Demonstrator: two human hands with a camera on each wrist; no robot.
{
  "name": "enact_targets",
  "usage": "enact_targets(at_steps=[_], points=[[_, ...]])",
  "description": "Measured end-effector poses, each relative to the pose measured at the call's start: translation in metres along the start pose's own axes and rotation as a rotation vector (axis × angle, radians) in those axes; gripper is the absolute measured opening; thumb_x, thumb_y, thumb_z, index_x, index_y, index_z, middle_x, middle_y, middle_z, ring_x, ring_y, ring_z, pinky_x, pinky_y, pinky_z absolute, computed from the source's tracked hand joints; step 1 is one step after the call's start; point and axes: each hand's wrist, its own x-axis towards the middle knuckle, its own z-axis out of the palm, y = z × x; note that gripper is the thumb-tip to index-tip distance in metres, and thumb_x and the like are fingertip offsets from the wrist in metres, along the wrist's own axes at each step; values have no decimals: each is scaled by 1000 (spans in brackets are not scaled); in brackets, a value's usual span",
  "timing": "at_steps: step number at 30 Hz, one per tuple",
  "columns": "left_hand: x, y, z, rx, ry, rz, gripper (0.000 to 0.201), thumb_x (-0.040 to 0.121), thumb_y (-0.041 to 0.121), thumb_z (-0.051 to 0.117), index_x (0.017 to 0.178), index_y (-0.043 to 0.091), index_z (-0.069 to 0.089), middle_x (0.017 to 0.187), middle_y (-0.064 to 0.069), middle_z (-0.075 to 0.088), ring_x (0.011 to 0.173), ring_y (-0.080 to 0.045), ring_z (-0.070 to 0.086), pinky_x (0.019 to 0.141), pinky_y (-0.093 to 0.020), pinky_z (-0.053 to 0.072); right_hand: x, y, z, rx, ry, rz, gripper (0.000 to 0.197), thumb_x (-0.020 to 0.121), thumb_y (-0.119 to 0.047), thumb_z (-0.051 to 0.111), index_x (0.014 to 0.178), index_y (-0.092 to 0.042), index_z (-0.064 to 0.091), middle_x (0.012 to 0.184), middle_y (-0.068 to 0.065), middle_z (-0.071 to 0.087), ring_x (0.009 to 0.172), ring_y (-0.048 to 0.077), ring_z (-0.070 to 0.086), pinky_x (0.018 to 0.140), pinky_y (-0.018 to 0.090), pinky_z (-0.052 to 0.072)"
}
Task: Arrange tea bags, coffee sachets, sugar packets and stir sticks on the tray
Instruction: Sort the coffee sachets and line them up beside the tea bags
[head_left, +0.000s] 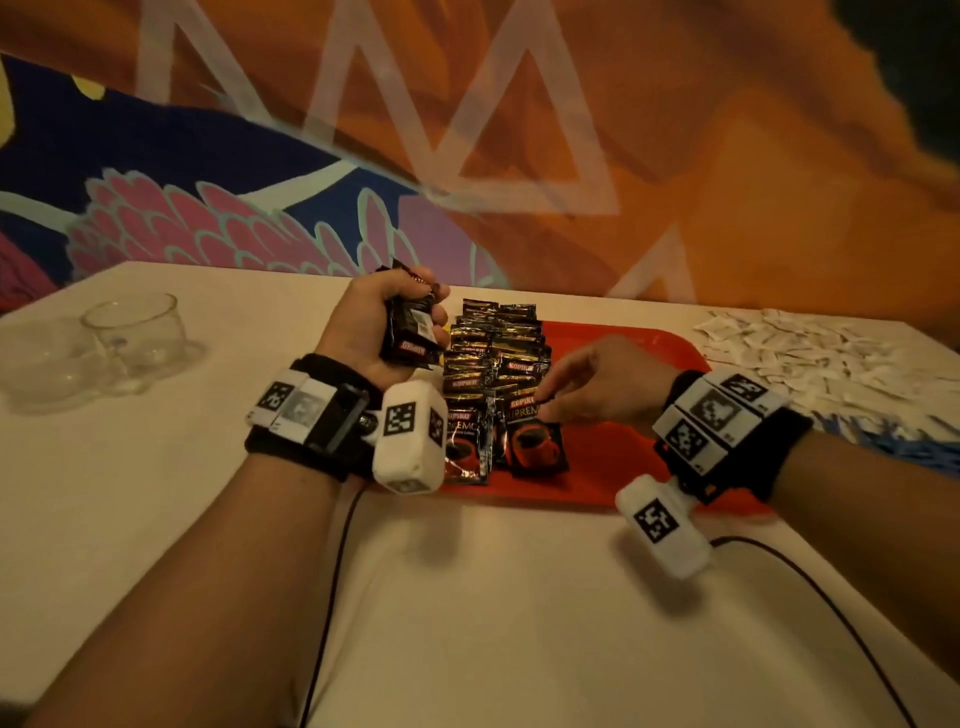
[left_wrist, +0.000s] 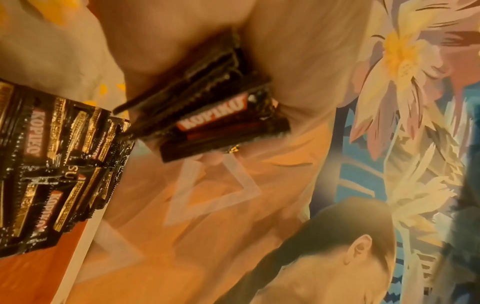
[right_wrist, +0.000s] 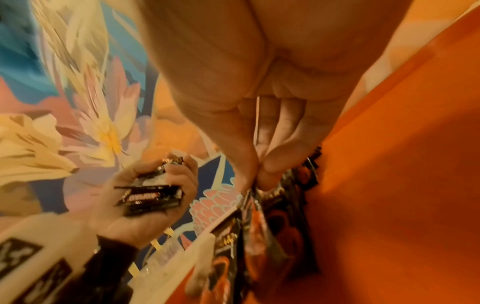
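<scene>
Pinching the nearest coffee sachet (head_left: 535, 434) on the tray (head_left: 623, 457), the right hand (head_left: 597, 384) is placed closer (long axis nearward); a spare stack (head_left: 410, 327) is gripped by the left hand (head_left: 374, 332).

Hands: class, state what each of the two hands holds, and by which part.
The left hand grips a bundle of coffee sachets around its middle. The right hand pinches the top edge of the nearest sachet on the red tray.

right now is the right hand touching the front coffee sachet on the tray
Touching. The right wrist view shows the right hand pinching the top edge of the front coffee sachet between thumb and fingertips, over the red tray.
</scene>
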Motion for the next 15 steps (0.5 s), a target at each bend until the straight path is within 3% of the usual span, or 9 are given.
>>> enact_targets(at_steps=[4,8,15], points=[[2,-1,-2,16,16,-4,17,85,-1,40,85,10,52,89,-10,56,64,-17,52,54,-26,47,0,3,11,-107,9,28,12,73,-12,84,79,-20,76,81,-3,74,84,14,69,80,33,58],[3,-2,-3,-14,12,-14,18,85,-2,39,86,10,52,88,-11,57,64,-18,53,55,-26,48,-3,3,19,-261,35,25,13,74,-22,84,82,-23,74,75,-10,67,73,5,60,65,22,48],[3,-3,-3,7,-7,-46,15,87,1,44,89,10,55,91,-11,60,64,-18,57,54,-29,50,0,7,21,-329,105,40,12,74,-26,84,79,-25,73,83,-8,71,78,5,66,60,19,45]])
